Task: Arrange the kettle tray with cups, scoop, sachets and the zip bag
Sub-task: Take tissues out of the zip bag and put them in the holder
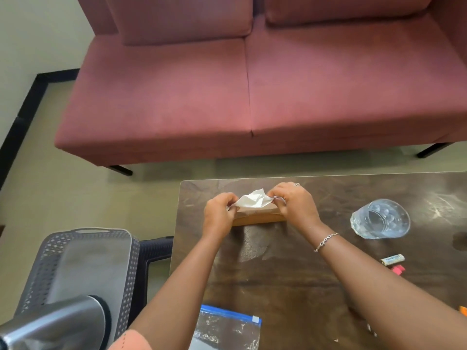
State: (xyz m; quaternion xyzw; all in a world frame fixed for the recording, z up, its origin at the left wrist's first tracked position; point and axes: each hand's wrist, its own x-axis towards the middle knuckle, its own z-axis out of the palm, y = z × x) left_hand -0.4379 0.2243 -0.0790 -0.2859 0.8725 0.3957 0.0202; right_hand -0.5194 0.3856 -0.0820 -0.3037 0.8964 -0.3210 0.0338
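Sachets: 1 white paper piece [252, 199] pinched by left hand [218, 214] and right hand [294, 202], both closed, above brown packet [257, 218] at far table [278, 274] edge | advice: even pull, tearing avoided | zip bag [227, 327] flat, near edge | tray [83, 263] left, off table | glass [380, 218] right.

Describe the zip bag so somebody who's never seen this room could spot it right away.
Start at the dark wooden table in front of the pink sofa. Go to the table's near edge, between the person's two forearms. The zip bag lies flat there, clear and crinkled; its blue strip along the top sets it apart from the glass and the small sachets farther right.
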